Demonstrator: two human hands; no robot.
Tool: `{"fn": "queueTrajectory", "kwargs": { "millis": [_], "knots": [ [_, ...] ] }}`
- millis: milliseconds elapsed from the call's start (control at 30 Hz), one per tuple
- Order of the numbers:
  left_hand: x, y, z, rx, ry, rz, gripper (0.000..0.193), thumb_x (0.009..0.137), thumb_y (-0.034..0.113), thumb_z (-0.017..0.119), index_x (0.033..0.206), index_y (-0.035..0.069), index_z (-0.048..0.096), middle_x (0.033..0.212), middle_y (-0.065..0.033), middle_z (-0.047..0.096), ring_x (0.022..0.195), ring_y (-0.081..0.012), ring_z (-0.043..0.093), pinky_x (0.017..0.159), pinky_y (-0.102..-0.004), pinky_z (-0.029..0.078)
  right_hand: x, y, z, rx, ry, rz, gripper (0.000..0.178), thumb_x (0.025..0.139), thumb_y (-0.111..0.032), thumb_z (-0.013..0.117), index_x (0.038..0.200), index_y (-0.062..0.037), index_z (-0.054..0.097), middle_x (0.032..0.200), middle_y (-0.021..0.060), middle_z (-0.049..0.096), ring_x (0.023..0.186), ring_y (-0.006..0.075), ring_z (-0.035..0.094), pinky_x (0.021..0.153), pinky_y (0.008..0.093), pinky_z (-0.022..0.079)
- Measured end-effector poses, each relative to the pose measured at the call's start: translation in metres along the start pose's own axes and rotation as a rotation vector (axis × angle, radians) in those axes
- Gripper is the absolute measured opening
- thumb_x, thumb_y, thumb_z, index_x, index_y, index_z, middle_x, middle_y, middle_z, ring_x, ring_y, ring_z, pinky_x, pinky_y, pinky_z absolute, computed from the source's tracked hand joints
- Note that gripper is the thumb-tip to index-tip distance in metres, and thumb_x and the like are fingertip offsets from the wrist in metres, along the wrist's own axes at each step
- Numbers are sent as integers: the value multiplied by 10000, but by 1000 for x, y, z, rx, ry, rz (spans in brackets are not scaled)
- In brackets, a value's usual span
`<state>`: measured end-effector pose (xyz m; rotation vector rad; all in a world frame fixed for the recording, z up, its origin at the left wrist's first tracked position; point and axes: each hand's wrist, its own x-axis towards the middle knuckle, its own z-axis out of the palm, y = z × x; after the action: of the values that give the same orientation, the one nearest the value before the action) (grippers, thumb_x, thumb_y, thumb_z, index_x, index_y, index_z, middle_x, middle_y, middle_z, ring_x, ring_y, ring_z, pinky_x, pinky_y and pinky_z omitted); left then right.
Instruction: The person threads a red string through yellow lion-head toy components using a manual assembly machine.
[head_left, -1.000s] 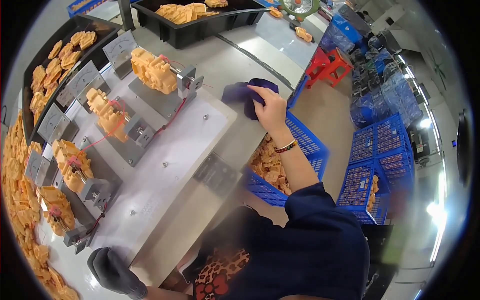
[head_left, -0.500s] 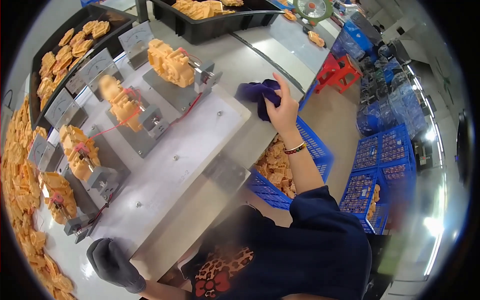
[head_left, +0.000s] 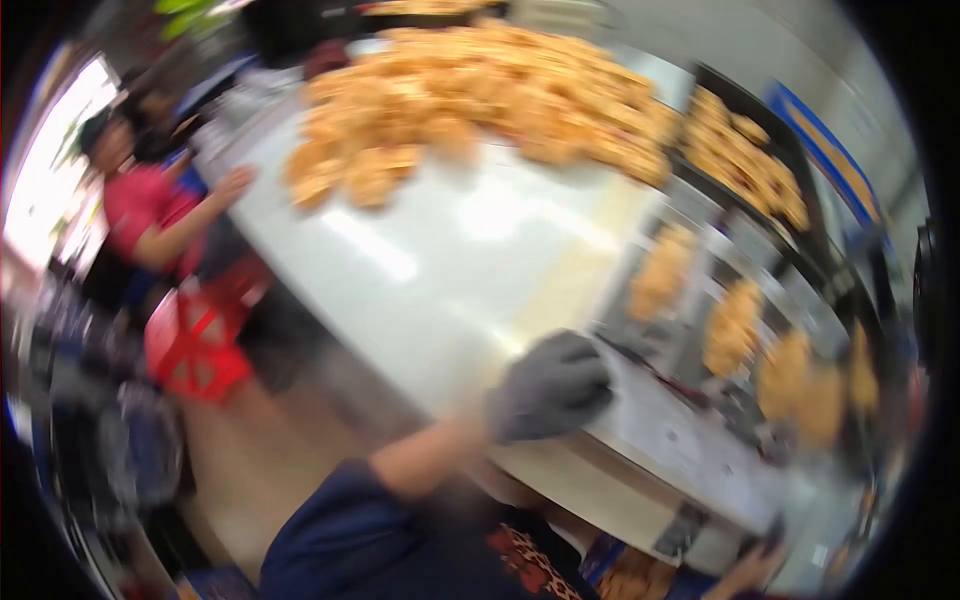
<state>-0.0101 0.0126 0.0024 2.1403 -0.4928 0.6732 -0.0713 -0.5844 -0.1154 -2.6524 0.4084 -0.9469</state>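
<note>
The whole view is smeared by motion blur, so fine detail is lost. The left hand (head_left: pixel 550 388), in a dark grey glove, rests at the near edge of the pale white table (head_left: pixel 470 250), its fingers curled loosely downward onto the surface; whether anything lies under them cannot be told. The forearm is bare and runs down and left from the glove to a dark blue sleeve (head_left: pixel 330 545) at the lower edge, the elbow bent and held close to the body.

Just right of the glove stands a row of grey metal fixtures (head_left: pixel 700 330), each topped by a clump of orange-yellow pieces (head_left: pixel 735 325); the row runs from the middle right toward the near right. At the lower right edge a bare hand (head_left: pixel 750 570) shows only in part, and its fingers are too blurred to read.

Farther off, a large heap of the same orange pieces (head_left: pixel 470 95) covers the far side of the table. To the far right a dark tray (head_left: pixel 740 150) holds more of them, with a blue panel (head_left: pixel 835 160) beyond it.

On the left a person in a red top (head_left: pixel 140 215) lays one hand on the table's far left edge. Below that person stands a red stool (head_left: pixel 195 345) on the brown floor.
</note>
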Motion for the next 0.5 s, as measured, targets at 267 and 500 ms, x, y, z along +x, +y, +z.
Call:
{"fn": "queueTrajectory", "kwargs": {
  "millis": [267,500],
  "knots": [
    [-2,-10,16,-21,93,15,157,727,126,691,723,91,538,761,-74,543,732,-283,557,658,-389,482,58,-35,46,59,-29,-177,361,830,-94,614,1149,69,573,1138,229,603,1053,356,569,943,425,425],
    [3,-14,19,8,66,52,129,746,140,697,758,108,573,778,-55,561,726,-260,561,666,-355,485,24,-44,3,-73,86,-132,314,814,-101,618,1080,64,596,1049,239,617,973,384,580,885,445,443]
  ]
}}
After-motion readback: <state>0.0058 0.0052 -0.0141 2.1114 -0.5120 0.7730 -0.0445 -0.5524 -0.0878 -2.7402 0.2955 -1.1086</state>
